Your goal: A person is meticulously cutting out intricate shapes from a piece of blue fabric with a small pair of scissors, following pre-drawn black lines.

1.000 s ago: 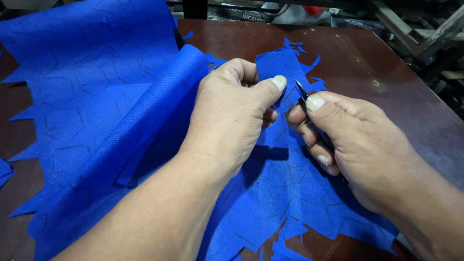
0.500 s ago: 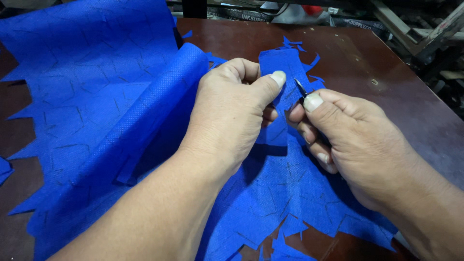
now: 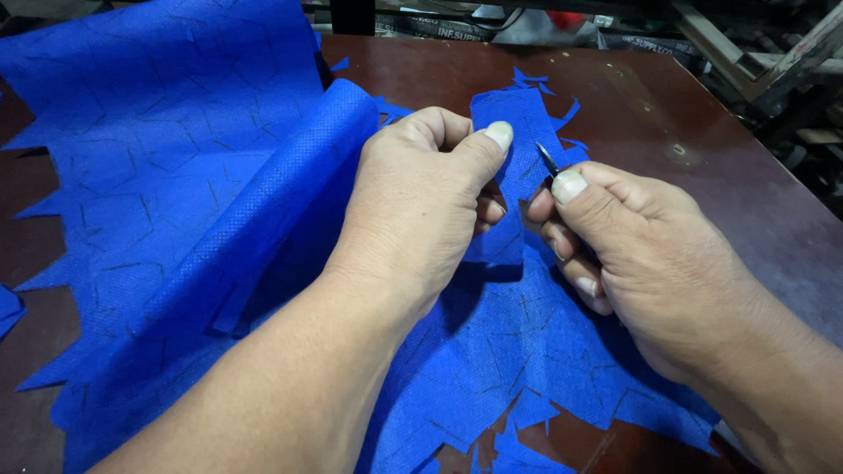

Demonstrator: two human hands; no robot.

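A large sheet of blue non-woven fabric, marked with dark lines and jagged at its edges, lies over a dark brown table. My left hand pinches a raised flap of the blue fabric between thumb and fingers. My right hand grips a small metal cutting tool; only its thin tip shows, touching the flap's right edge. The rest of the tool is hidden in my fist.
Part of the fabric is rolled up in a fold to the left of my left hand. Cut blue scraps lie near the table's front edge. Metal frames and clutter stand beyond the far right corner.
Both hands stay almost where they were. The right hand's tool tip has crept slightly closer along the flap's edge. The fabric has not shifted.
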